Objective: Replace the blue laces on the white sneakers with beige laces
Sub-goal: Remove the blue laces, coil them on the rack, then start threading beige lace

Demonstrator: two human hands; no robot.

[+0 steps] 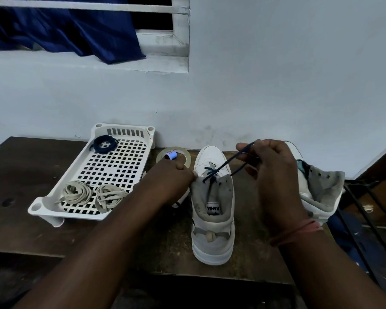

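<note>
Your right hand [270, 161] pinches the blue lace [223, 167] between thumb and fingers, drawn up taut from the eyelets of the nearer white sneaker [212, 221], while your left hand [169, 177] curls round the left edge of that shoe's collar. Both work over a dark wooden table [27, 188] set against a pale wall [276, 74], with a white-framed window [178, 34] and blue cloth [65, 30] far left. On the left sits a white perforated tray [112, 166] holding two coiled beige laces [76, 192] at its near end and a coiled blue lace [105, 143] at its far end. A tape roll [183, 153] lies between tray and shoe. To the right, a second sneaker [319, 192] lies tilted behind your right wrist, which wears a reddish band [299, 230].
</note>
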